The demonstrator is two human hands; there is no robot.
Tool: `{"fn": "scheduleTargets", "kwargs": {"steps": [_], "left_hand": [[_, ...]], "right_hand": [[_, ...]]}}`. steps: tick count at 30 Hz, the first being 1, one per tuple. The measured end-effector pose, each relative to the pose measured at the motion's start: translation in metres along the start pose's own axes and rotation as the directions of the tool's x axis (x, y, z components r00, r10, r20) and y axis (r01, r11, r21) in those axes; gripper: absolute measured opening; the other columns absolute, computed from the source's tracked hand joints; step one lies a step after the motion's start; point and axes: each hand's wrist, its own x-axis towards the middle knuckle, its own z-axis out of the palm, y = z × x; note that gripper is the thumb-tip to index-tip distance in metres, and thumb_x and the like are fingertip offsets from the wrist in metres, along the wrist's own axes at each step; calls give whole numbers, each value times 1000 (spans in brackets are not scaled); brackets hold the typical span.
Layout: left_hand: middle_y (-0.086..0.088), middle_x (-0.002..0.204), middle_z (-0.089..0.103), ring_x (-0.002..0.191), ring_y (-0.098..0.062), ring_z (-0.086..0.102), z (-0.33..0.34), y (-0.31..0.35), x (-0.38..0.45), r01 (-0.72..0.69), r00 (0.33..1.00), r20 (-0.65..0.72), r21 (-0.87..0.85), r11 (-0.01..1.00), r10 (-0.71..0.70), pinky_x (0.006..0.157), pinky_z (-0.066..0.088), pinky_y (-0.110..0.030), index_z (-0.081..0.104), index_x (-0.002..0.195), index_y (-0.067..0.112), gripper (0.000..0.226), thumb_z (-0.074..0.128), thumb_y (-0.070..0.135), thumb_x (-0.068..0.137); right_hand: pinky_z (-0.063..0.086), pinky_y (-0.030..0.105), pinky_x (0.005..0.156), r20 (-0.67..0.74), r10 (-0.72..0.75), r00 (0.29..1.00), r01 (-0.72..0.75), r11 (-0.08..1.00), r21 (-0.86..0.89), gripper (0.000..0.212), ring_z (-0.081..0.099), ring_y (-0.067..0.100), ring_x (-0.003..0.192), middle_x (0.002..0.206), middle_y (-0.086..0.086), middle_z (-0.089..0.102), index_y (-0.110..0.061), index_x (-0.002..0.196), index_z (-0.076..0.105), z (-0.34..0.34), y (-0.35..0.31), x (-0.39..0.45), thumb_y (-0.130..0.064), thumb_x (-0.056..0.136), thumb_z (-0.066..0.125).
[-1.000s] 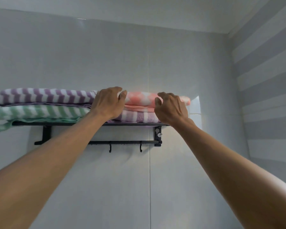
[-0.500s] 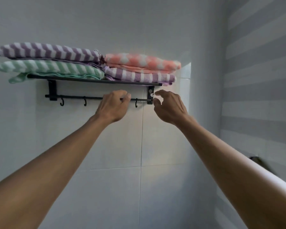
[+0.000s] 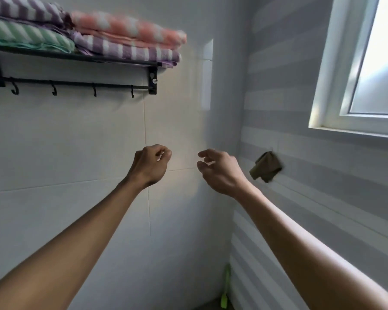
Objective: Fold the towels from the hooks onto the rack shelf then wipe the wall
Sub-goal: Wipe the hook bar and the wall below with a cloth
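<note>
Left hand [image 3: 151, 165] loosely curled, holds nothing; right hand [image 3: 220, 171] relaxed, fingers half-spread, holds nothing. Both hang clear of wall [image 3: 76, 153]. Brown cloth [image 3: 266, 167] on side wall, just right of right hand. Up-left of hands: rack shelf [image 3: 76, 57] carries four folded towels [image 3: 126, 38]; four hooks [image 3: 54, 88] bare. Judged: folding done, wiping left.

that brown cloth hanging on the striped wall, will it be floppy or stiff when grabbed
Probably floppy: the brown cloth hangs bunched in soft folds from one point on the striped wall, so it should drape and collapse in the right hand. Likely light, being small and thin-looking. It seems to hang from one spot, so it may slip off with a gentle lift.
</note>
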Motion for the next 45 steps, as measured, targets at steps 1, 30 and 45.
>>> {"fn": "scheduleTargets", "kwargs": {"steps": [1, 30, 45], "left_hand": [[0, 112, 72, 112, -21, 62, 15, 4, -11, 9, 999, 31, -16, 1000, -8, 94, 45, -28, 72, 110, 18, 27, 55, 36, 99], [-7, 95, 75, 84, -15, 64, 366, 19, 119, 143, 890, 454, -352, 925, 36, 75, 44, -20, 76, 103, 8, 18, 74, 19, 89], [-6, 127, 66, 113, -26, 63, 546, 19, 259, 343, 817, 577, -493, 800, 4, 95, 55, -39, 60, 133, 28, 33, 52, 35, 102]], "right_hand": [[50, 34, 99, -4, 37, 999, -37, 999, 3, 36, 63, 20, 114, 122, 2, 69, -25, 130, 65, -6, 14, -12, -30, 95, 59], [44, 18, 76, -366, 577, 730, -608, 793, 39, 33, 64, 21, 100, 85, -4, 69, -21, 120, 68, -51, 292, 91, -17, 89, 57], [48, 29, 85, -551, 608, 571, -703, 709, 54, 40, 65, 32, 109, 115, 10, 71, -19, 128, 61, -5, 409, 222, -37, 92, 67]]}}
